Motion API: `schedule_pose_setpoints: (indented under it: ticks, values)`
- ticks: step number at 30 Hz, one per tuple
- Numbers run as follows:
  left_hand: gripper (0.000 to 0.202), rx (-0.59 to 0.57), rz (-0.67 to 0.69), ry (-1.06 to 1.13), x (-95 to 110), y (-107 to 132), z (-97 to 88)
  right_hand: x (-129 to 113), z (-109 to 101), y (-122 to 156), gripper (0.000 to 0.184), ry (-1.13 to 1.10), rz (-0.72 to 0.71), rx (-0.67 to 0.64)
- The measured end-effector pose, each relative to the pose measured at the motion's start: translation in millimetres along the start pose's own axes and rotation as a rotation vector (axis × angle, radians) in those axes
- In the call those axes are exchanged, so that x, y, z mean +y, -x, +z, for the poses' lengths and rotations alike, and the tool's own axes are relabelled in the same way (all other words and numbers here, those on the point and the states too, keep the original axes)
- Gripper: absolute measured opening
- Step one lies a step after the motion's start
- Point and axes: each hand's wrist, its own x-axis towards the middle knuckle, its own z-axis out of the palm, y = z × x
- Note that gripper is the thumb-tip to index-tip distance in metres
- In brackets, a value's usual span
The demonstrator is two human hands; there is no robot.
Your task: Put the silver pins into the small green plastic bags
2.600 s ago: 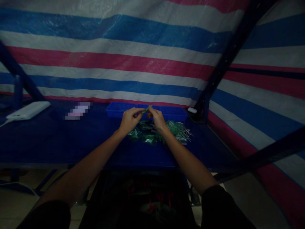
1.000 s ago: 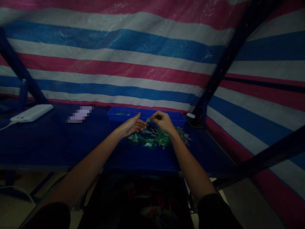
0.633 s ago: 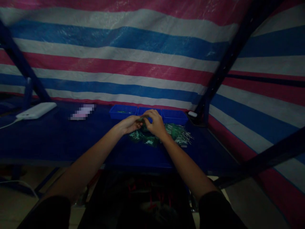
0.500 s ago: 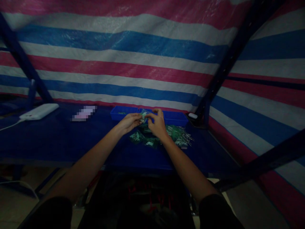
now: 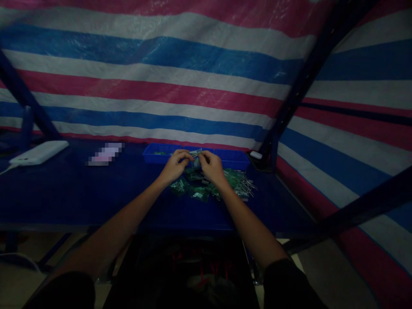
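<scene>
Between my two hands is a small clear plastic bag (image 5: 196, 153) with pale bits in it. My left hand (image 5: 177, 164) pinches its left side, fingers curled. On its other side, my right hand (image 5: 211, 165) grips the bag between thumb and fingers. Below them on the blue table lie more small bags (image 5: 198, 194) with green-tinted plastic and pale contents, some covered by my right hand. A pile of thin metal pins or screws (image 5: 246, 185) spreads out to the right of that hand.
Behind my hands stand blue trays (image 5: 231, 159), side by side; the left one holds a few small pieces. A white power bank (image 5: 40, 153) with a cable lies at left, near a blurred pink item (image 5: 106, 154). A small white case (image 5: 255, 155) sits back right, before the striped sheet.
Both hands have turned the bag and now hold it more spread between them, over the trays' front edge. The whole view has shifted slightly to the right.
</scene>
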Motion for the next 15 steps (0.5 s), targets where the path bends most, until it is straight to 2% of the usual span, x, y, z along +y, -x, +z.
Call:
schedule_pose_setpoints:
  ticks: [2,5,8,11,13,15]
  values:
    - [0.021,0.005,-0.084,0.109,0,0,0.4,-1,-2,2,0.023,0.116,-0.119,0.022]
    - [0.037,0.069,-0.226,0.259,0,1,1.1,-1,-6,5,0.03,0.214,-0.25,-0.022]
    - [0.039,0.077,-0.334,0.241,0,-1,-0.8,0,-7,4,0.036,0.239,-0.306,-0.078]
    - [0.033,0.055,-0.347,0.167,0,-6,-9.5,4,-11,2,0.035,0.241,-0.242,-0.245]
    - [0.031,0.147,-0.335,0.132,-1,-13,-20.1,9,-17,1,0.034,0.258,-0.15,-0.376]
    - [0.031,0.28,-0.34,0.108,-4,-21,-33.5,14,-28,1,0.032,0.273,-0.057,-0.41]
